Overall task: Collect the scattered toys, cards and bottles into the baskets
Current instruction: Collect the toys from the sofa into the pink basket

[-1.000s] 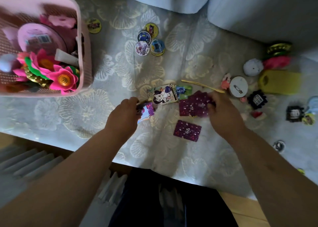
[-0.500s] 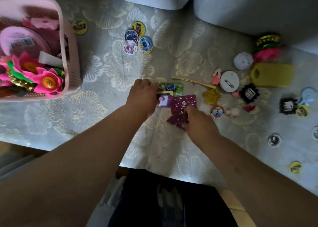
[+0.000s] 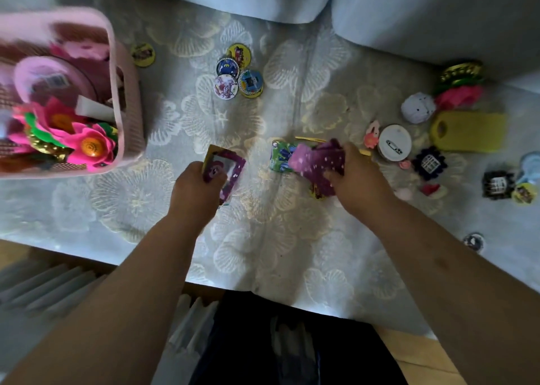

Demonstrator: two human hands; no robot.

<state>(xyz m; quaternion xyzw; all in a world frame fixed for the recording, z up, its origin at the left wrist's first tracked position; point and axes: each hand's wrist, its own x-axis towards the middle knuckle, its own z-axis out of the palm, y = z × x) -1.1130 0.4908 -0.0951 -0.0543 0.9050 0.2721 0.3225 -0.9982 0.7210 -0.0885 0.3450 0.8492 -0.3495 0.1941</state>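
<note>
Card-gathering step. Left hand pinched a picture card. Right hand clamped purple cards at centre, with a green card at their 9 o'clock. Likely next move: carry both lots to the pink basket at 10 o'clock.

Single view, head-mounted and wide-angle. It looks steeply down and slightly forward onto a floral cover at close range. Both forearms enter from the bottom edge, with the left hand and right hand near centre frame. A pink basket is cut off by the left edge. Cushions line the top.
</note>
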